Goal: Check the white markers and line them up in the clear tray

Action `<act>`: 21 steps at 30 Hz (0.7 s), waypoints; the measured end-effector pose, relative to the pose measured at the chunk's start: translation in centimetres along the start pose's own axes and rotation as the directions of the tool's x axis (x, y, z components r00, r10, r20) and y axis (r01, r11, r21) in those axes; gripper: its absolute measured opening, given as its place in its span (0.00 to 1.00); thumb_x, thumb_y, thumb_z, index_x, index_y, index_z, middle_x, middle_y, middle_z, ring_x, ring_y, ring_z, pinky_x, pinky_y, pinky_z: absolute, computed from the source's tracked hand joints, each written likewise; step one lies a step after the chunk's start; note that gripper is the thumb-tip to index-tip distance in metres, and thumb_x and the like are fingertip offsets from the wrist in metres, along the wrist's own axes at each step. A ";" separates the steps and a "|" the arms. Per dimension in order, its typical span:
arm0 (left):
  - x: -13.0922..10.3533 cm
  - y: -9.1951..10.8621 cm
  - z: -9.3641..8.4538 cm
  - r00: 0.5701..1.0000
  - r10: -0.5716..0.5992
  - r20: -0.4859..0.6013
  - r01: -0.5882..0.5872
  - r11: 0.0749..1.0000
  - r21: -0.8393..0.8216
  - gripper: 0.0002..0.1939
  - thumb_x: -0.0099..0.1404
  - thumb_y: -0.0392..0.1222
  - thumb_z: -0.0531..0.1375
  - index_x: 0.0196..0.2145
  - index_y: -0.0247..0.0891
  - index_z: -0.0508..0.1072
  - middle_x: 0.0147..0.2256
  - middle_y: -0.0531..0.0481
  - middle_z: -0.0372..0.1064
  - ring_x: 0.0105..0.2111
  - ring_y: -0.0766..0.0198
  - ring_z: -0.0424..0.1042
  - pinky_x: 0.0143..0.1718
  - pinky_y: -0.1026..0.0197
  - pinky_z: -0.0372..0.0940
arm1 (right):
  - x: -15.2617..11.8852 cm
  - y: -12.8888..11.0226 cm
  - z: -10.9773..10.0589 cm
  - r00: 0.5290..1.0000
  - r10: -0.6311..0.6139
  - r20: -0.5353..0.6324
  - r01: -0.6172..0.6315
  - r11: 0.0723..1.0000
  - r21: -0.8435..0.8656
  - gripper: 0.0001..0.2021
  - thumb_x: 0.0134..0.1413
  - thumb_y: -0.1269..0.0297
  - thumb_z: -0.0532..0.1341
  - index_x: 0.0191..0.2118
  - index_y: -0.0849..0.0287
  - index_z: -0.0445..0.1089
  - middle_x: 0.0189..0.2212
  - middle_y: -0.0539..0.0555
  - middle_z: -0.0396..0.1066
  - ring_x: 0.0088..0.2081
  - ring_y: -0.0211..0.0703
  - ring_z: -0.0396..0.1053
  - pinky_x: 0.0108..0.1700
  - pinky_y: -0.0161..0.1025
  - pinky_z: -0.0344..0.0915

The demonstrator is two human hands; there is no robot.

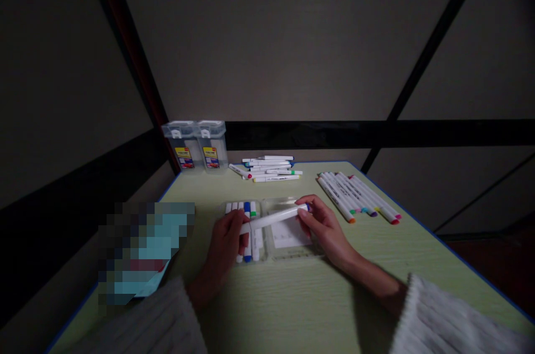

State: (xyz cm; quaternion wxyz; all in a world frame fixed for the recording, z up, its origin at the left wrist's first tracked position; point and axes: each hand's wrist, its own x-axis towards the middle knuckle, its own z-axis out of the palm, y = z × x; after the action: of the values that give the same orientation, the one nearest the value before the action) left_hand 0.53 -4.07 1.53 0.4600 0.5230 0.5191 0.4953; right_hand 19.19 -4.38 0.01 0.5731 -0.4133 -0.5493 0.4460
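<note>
A white marker [276,217] is held between both hands, tilted up toward the right over an opened clear plastic case [270,256]. Fingers of my left hand [228,237] close round its left end. My right hand [324,227] pinches the other end, where a dark blue-purple tip shows. Under my left hand, the case's left half holds several white markers with blue or green parts [247,251], partly covered by the fingers. A white paper insert [290,233] lies in the right half.
Two lidded clear boxes [184,148] stand at the back left. A pile of markers [271,167] lies at the back middle, and a row of markers [359,195] at the right. A pixelated light-blue item [156,248] is on the left. The table [292,304] has a blue edge.
</note>
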 end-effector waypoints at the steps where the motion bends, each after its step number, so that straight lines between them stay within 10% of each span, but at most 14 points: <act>1: 0.0 0.0 0.0 1.000 -0.005 -0.004 0.005 1.000 -0.002 0.16 0.54 0.52 0.50 0.22 0.35 0.63 0.08 0.61 0.53 0.09 0.75 0.50 0.11 0.72 0.45 | 0.0 0.1 0.0 1.000 -0.003 0.010 0.003 1.000 0.007 0.11 0.49 0.57 0.58 0.36 0.57 0.61 0.20 0.45 0.60 0.18 0.30 0.53 0.18 0.30 0.50; 21: 0.0 -0.1 0.0 1.000 -0.025 0.006 0.025 1.000 0.009 0.17 0.54 0.53 0.50 0.20 0.36 0.62 0.07 0.61 0.53 0.07 0.74 0.50 0.10 0.71 0.45 | 0.2 0.2 -0.2 1.000 0.021 -0.005 -0.022 0.998 -0.057 0.14 0.49 0.53 0.57 0.27 0.59 0.59 0.16 0.43 0.55 0.17 0.30 0.51 0.18 0.29 0.49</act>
State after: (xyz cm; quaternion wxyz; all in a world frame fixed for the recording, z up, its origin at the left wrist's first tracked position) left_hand 0.52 -4.05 1.44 0.4655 0.5199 0.5264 0.4857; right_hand 19.34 -4.15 -0.11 0.5573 -0.4364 -0.5563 0.4353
